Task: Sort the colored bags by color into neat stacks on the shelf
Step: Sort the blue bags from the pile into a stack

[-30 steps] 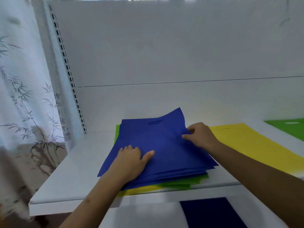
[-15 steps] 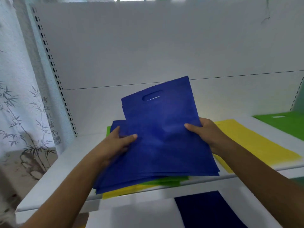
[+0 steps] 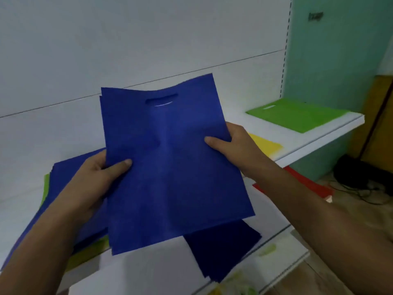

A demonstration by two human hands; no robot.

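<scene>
We hold a blue bag (image 3: 174,167) up off the shelf (image 3: 331,133) with both hands: our left hand (image 3: 100,177) pinches its left edge, thumb on the front, and our right hand (image 3: 231,145) grips its right edge the same way. The handle slot faces the far wall. Below on the left lies a mixed pile (image 3: 70,209), blue on top with green and yellow edges showing. To the right sit a yellow bag (image 3: 265,145) and, further right, a green bag (image 3: 297,116). A darker blue stack (image 3: 223,250) rests on the lower shelf, near a red bag (image 3: 308,184).
</scene>
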